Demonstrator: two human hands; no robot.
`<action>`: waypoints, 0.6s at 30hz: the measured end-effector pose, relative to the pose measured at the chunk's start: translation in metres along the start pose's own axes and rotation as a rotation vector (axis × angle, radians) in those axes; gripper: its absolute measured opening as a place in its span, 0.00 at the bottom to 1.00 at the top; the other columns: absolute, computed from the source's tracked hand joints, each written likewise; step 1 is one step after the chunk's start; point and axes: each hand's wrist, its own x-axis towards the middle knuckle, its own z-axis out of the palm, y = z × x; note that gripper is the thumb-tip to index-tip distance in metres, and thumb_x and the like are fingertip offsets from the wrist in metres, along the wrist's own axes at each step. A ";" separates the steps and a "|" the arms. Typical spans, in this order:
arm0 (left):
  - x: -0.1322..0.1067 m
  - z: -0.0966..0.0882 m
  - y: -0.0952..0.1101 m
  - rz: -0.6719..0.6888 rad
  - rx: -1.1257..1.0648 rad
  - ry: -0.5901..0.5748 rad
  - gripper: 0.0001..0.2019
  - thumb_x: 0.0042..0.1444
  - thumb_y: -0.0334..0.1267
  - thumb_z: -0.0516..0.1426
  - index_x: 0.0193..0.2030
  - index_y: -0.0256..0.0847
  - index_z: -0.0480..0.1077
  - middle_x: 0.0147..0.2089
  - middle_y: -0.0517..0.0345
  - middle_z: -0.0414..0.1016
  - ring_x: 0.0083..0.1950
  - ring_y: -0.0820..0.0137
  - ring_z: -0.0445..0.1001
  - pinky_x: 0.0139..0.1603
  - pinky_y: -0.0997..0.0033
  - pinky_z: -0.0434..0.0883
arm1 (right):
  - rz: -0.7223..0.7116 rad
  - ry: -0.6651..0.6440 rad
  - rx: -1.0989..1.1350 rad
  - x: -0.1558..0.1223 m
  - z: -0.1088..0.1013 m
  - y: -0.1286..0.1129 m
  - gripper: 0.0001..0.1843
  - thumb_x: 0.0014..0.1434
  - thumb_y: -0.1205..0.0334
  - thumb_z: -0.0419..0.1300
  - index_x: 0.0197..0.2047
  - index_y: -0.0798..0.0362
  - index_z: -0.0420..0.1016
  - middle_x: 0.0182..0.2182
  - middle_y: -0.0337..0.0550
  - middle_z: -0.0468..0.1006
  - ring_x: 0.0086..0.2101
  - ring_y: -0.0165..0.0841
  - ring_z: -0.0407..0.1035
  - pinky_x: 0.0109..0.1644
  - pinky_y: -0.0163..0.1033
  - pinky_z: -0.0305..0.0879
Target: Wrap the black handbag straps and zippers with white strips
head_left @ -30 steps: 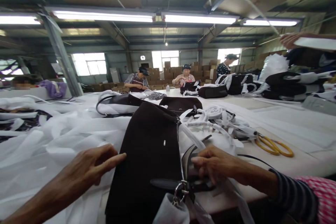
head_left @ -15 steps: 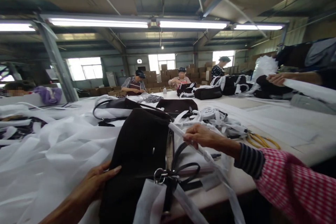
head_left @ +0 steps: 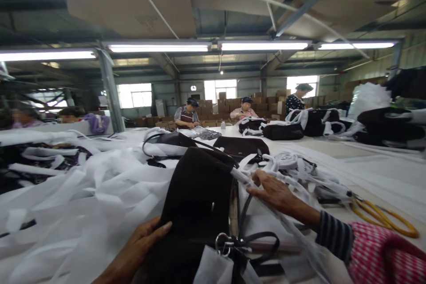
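Right at the near edge of the worktop (head_left: 372, 162) lay a dark brown bag (head_left: 196, 199), flat on its side and stretching away from the person. Its opening ran along the right edge and was barely parted, so what it held could not be told. The left hand (head_left: 146, 239) rested on the bag's near left edge, one finger stretched flat on the fabric. The right hand (head_left: 274, 193) was curled just right of the bag, pinching a white wrapped strap (head_left: 240, 176). A metal ring (head_left: 221, 244) and a dark strap loop (head_left: 262, 239) hung at the bag's near right corner. White sheets (head_left: 83, 195) were heaped to the left, and yellow-handled scissors (head_left: 382, 218) lay to the right. Farther off sat more dark bags (head_left: 282, 131) and stacked cardboard boxes (head_left: 229, 100).
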 end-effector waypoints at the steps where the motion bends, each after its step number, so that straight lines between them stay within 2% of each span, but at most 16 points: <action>1: 0.002 0.000 0.000 0.020 0.003 -0.009 0.29 0.45 0.58 0.71 0.50 0.41 0.82 0.43 0.49 0.85 0.46 0.51 0.84 0.47 0.61 0.80 | 0.051 -0.086 0.108 0.002 -0.001 0.003 0.14 0.61 0.50 0.62 0.38 0.54 0.70 0.35 0.44 0.77 0.33 0.34 0.69 0.36 0.37 0.57; 4: 0.005 0.003 0.005 0.052 0.023 -0.055 0.30 0.46 0.59 0.71 0.49 0.40 0.81 0.39 0.49 0.85 0.39 0.55 0.83 0.39 0.65 0.78 | 0.194 -0.409 0.451 0.004 0.000 -0.006 0.17 0.62 0.47 0.60 0.34 0.53 0.67 0.27 0.39 0.72 0.22 0.27 0.59 0.25 0.35 0.46; 6: 0.003 0.006 0.013 0.073 0.044 -0.076 0.30 0.48 0.60 0.70 0.50 0.40 0.80 0.39 0.49 0.84 0.38 0.57 0.83 0.36 0.67 0.77 | 0.304 -0.490 0.629 0.001 0.004 -0.019 0.16 0.60 0.48 0.63 0.37 0.51 0.66 0.26 0.37 0.71 0.21 0.26 0.58 0.24 0.34 0.45; 9: -0.002 0.012 0.025 0.113 0.092 -0.113 0.29 0.52 0.60 0.68 0.52 0.40 0.79 0.41 0.50 0.84 0.41 0.56 0.82 0.40 0.66 0.77 | 0.430 -0.461 0.778 -0.004 0.014 -0.033 0.16 0.55 0.54 0.68 0.39 0.50 0.66 0.28 0.37 0.74 0.25 0.29 0.66 0.27 0.34 0.56; 12: -0.009 0.020 0.034 0.164 0.147 -0.111 0.28 0.54 0.60 0.65 0.53 0.39 0.78 0.42 0.52 0.84 0.42 0.55 0.81 0.45 0.63 0.78 | 0.427 -0.440 0.877 -0.004 0.023 -0.036 0.14 0.50 0.61 0.68 0.37 0.52 0.69 0.31 0.39 0.76 0.30 0.31 0.71 0.32 0.35 0.64; 15: -0.020 0.034 0.047 0.248 0.209 -0.041 0.28 0.58 0.60 0.62 0.54 0.40 0.76 0.43 0.53 0.83 0.44 0.55 0.81 0.44 0.63 0.78 | 0.363 -0.423 0.973 -0.006 0.022 -0.034 0.14 0.44 0.68 0.65 0.37 0.54 0.72 0.30 0.38 0.76 0.30 0.30 0.71 0.33 0.33 0.64; 18: -0.038 0.058 0.072 0.377 0.296 0.034 0.24 0.59 0.58 0.61 0.51 0.41 0.77 0.42 0.55 0.82 0.43 0.57 0.79 0.40 0.68 0.76 | 0.295 -0.410 0.935 -0.014 0.012 -0.033 0.12 0.43 0.68 0.63 0.35 0.55 0.74 0.28 0.37 0.75 0.26 0.27 0.67 0.29 0.31 0.60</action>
